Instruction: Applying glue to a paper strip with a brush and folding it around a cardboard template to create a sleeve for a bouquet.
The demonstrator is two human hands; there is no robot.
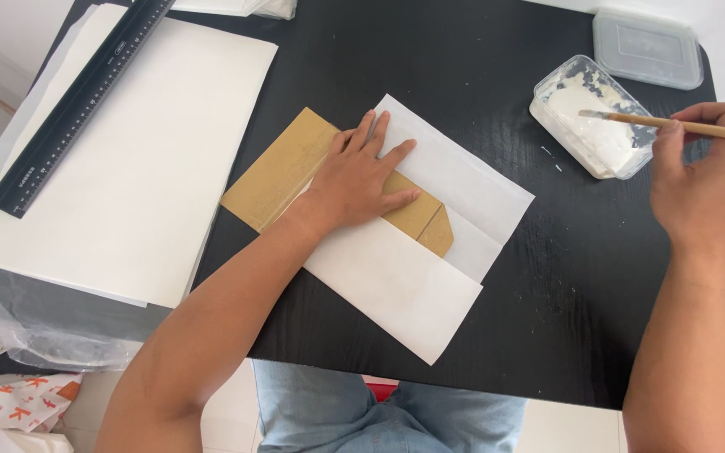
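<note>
My left hand (361, 174) lies flat, fingers spread, on a brown cardboard piece (283, 168) that rests on a folded white paper sheet (396, 289) in the middle of the black table (497, 50). My right hand (706, 180) grips a thin wooden brush (631, 120) whose bristle tip hangs over white paste in a clear plastic tub (597, 113) at the right. A flap of the white sheet covers the cardboard's lower edge.
A stack of large white sheets (140, 159) lies at the left with a long black ruler (77, 105) across it. The tub's clear lid (648, 46) sits at the back right. Clear plastic wrap (35, 331) and a printed bag (10, 398) hang off the left edge.
</note>
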